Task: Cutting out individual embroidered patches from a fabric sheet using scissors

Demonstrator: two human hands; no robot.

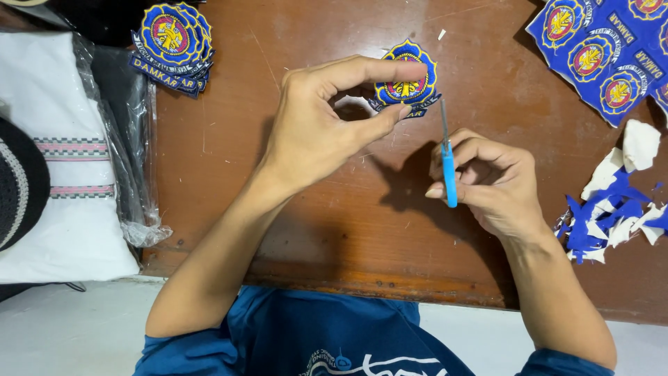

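Trimming an embroidered patch — scissors poised, blades not yet on the edge.

The left hand (316, 132) pinches a blue-and-yellow round patch (407, 80) between thumb and forefinger, lifted above the brown surface (229, 139); the right hand (494, 184) is closed round small blue-handled scissors (447, 157), tips pointing up just beside the patch's lower edge. A stack of finished patches (172, 42) lies far left, an uncut sheet (612, 49) and blue-white offcuts (612, 209) to the right. Judged next — bring the blades to the backing edge and turn the patch.
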